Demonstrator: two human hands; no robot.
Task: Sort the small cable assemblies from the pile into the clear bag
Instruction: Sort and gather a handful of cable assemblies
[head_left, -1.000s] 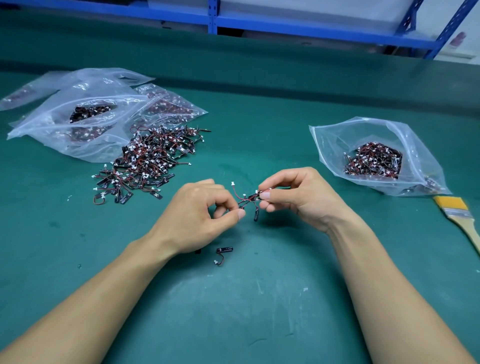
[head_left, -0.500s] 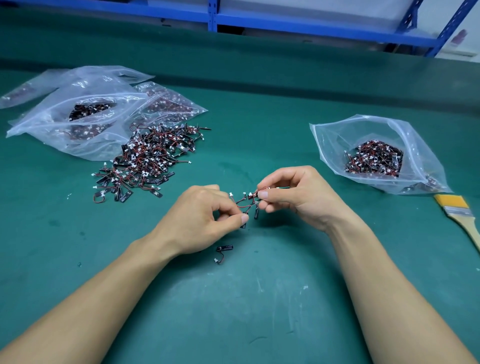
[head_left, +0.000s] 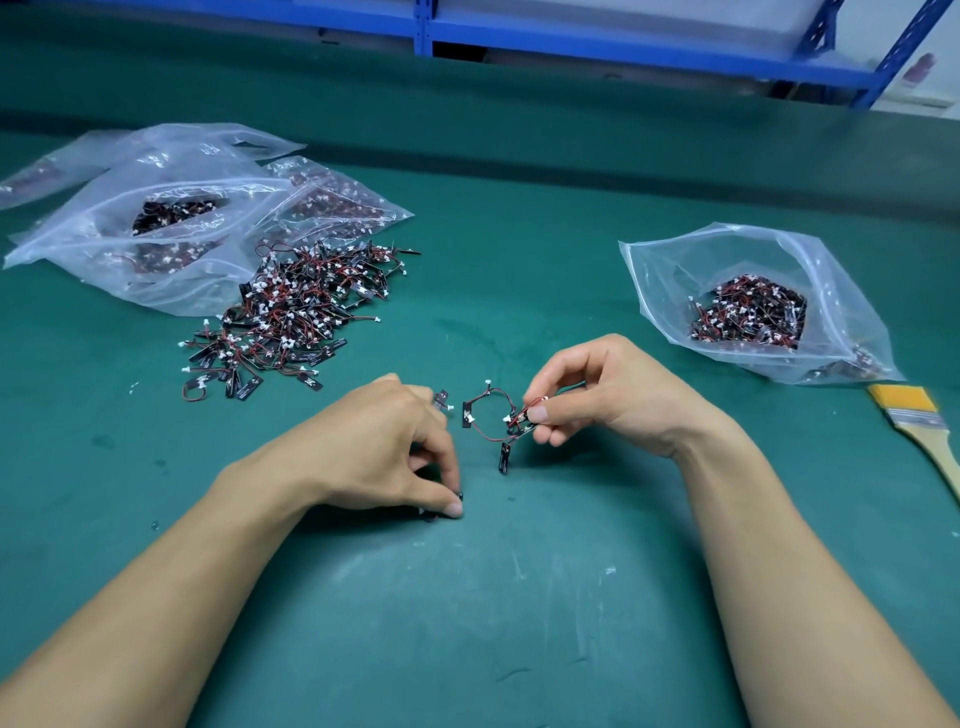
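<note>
Cable assemblies (head_left: 515, 422), a small bunch of red and black wires with white plugs and black tabs, are pinched between the thumb and forefinger of the right hand (head_left: 613, 395). They are held just above the green mat (head_left: 519, 597), with one wire looping out to the left and one black tab dangling below. The other fingers of that hand are curled loosely underneath. The left hand (head_left: 374, 452) reaches down to the mat, thumb and forefinger tips closed on a single assembly (head_left: 460, 497) that is mostly hidden under them. Another small piece shows just past its knuckles, but I cannot tell whether the hand holds it. Farther out on the left lies the pile (head_left: 291, 317) of loose assemblies, spread on the mat against several plastic bags (head_left: 156, 270) that hold more parts. Well apart on the right sits the clear bag (head_left: 670, 260), mouth open, with a heap of assemblies inside. Just beside its near right corner lies a paintbrush (head_left: 930, 436) with a wooden handle. Blue shelving (head_left: 623, 47) runs along the far edge.
</note>
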